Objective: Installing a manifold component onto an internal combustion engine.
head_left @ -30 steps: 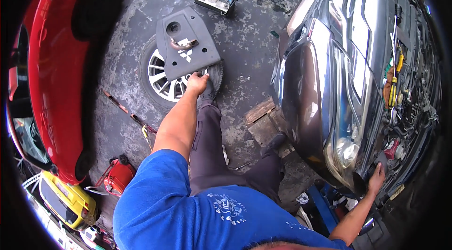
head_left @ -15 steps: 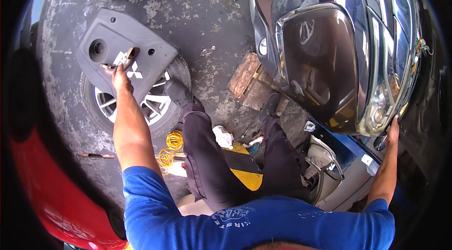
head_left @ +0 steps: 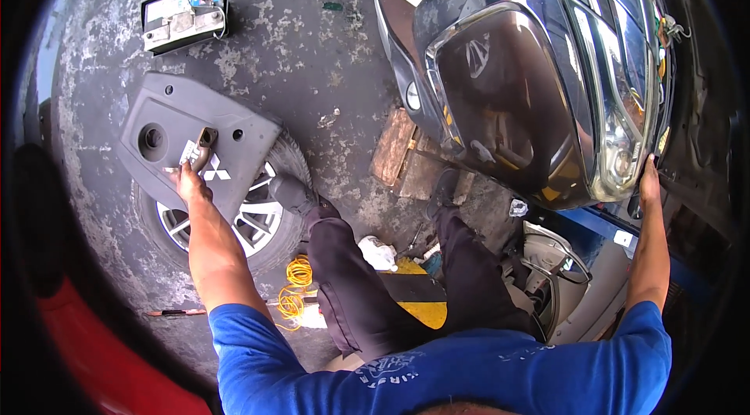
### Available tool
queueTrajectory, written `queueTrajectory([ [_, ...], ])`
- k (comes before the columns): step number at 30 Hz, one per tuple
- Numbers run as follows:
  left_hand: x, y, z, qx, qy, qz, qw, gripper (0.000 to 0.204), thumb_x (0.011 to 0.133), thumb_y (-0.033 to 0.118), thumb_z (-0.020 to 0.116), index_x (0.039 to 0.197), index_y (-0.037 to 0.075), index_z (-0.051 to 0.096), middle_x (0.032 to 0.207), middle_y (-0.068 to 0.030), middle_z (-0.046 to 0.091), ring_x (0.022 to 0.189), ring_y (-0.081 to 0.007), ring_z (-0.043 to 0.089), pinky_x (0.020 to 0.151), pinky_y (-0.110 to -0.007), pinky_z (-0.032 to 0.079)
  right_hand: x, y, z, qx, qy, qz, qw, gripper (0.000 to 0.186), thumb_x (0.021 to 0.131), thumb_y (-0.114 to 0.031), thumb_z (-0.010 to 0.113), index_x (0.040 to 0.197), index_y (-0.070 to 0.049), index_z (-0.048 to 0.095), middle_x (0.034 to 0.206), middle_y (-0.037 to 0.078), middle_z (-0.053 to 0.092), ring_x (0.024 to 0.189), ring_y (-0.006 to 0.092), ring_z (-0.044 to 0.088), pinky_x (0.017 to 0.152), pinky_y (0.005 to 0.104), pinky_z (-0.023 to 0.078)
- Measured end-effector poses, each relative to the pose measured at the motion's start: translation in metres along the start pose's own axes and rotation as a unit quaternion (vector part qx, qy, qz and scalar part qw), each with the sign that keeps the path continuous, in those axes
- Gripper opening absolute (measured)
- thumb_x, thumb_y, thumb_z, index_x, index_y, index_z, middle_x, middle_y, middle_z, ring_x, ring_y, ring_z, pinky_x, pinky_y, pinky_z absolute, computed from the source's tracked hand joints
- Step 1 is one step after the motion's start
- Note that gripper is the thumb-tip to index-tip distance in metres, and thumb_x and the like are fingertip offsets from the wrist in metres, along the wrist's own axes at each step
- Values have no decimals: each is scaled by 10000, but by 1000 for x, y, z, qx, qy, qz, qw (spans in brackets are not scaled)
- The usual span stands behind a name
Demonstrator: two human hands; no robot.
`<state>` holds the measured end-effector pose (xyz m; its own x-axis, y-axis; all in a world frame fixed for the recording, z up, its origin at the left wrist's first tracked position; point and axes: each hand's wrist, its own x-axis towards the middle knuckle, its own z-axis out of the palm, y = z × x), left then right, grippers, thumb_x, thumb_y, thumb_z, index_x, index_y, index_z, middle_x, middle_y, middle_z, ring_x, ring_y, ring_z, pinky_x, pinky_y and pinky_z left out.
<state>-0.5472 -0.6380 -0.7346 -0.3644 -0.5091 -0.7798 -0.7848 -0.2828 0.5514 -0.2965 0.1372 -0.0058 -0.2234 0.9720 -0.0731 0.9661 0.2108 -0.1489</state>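
Note:
My left hand (head_left: 192,182) is closed round a short, curved, brownish metal pipe (head_left: 205,151), with a pale piece beside the fingers. The pipe is above a grey plastic engine cover (head_left: 176,134), which lies on a wheel with a tyre (head_left: 291,173). Far to the right, my right hand (head_left: 648,182) is at the edge of a dark car front (head_left: 508,94), beside the headlight (head_left: 617,169). Its fingers are partly hidden against that edge. A small dark shape shows just below them, and I cannot make out whether they hold it.
A car battery (head_left: 186,24) stands at the far left. Wooden blocks (head_left: 402,153) lie under the car front, near my feet. Around my legs are a coiled yellow cord (head_left: 295,286), a white crumpled bag (head_left: 378,252) and a detached lamp unit (head_left: 551,255). A red car (head_left: 101,345) is at lower left.
The whole view has shifted, so the battery shows fully and the car front sits further left. My left hand still holds the pipe above the cover; my right hand stays by the headlight.

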Motion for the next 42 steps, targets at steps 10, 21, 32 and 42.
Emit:
queueTrajectory([
  [10,-3,6,-21,-10,58,-8,998,495,901,350,675,1259,11,632,1126,-163,670,1019,-200,621,836,-340,471,9,7,4,8,-15,-35,999,772,1038,-591,322,1455,50,426,1480,156,475,1355,233,445,1130,329,312],
  [21,-198,25,-66,302,90,205,926,540,901,523,642,1079,24,749,1065,-200,725,960,-356,695,875,-450,555,-7,-17,8,-238,-49,-110,964,767,1039,-559,126,1502,14,341,1571,224,315,1478,329,268,1229,392,182],
  [32,-469,81,-52,384,-110,382,833,392,896,387,669,1080,46,732,1031,-224,559,964,-381,601,879,-476,469,-36,-35,-42,-162,-97,-96,977,693,1013,-563,346,1508,-81,392,1482,192,386,1400,370,332,1147,508,245],
  [42,-706,103,7,270,-250,512,776,352,785,138,562,1071,-19,696,1093,-234,506,1016,-371,553,935,-437,445,-29,5,-73,-115,-123,-278,946,956,881,-687,532,1480,41,374,1425,259,421,1295,380,395,1089,486,304],
])
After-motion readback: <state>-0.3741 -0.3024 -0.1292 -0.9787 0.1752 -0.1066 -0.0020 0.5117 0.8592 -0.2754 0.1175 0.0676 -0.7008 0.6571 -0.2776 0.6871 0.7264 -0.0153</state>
